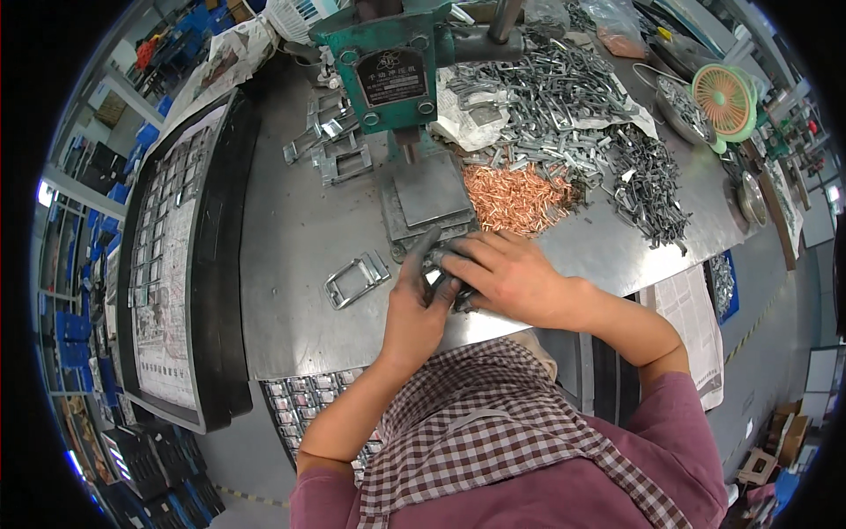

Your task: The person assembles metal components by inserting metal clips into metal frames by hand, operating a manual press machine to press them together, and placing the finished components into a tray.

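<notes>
My left hand and my right hand meet at the table's front edge, just below the press plate. The fingers of both, darkened with grime, are closed around a small shiny metal part; they cover most of it, so its exact kind cannot be made out. A silver buckle-like metal frame lies flat on the table to the left of my left hand. Beyond my hands stands a green hand press, its ram above a square steel plate. Copper-coloured pins are heaped beside the plate.
Several metal frames lie left of the press. Heaps of silver parts and black parts spread to the right. A black-rimmed tray of frames stands at the left. A green-and-orange fan and metal bowls sit far right.
</notes>
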A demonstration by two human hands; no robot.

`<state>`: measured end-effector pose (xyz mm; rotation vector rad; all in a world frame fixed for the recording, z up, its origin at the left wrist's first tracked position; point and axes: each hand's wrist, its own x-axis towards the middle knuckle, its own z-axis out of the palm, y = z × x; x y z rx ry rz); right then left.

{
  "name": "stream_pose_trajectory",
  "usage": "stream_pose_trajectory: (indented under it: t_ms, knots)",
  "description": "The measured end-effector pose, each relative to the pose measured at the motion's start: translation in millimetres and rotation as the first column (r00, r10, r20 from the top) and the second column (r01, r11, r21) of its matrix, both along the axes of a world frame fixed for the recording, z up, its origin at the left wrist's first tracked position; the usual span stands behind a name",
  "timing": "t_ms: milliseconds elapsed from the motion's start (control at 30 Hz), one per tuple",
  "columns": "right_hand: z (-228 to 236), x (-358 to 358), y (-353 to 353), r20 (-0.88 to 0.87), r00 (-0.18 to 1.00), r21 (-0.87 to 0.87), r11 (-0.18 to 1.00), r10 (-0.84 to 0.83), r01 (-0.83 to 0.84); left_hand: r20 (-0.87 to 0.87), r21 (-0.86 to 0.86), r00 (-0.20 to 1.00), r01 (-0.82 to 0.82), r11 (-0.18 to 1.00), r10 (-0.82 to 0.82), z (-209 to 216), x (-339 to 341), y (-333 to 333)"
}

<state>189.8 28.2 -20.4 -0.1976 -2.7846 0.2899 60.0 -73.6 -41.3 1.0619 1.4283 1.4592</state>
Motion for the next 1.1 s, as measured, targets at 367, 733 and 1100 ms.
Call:
stream_pose_trajectory:
  t_ms: [367,733,1100]
  knots:
    - [38.8,32.2,-15.2,-0.115,0.954,-0.480,0.826,0.276,-0.297,0.640,0.012,0.637,0.552,0.834,-0.430,-0.9,-25.7,-22.0]
    - [-2.0,38.8,43.4,-0.148,0.988,-0.799,0.593,-0.036,-0.098,0.476,-0.274,0.862,0.332,0.903,-0.173,2.2,10.5,17.0]
    - [-30.7,37.8,99.7,-0.183,0.931,0.168,0.923,-0.316,0.346,0.528,-0.133,0.849,0.057,0.989,0.022,0.8,-23.0,20.3]
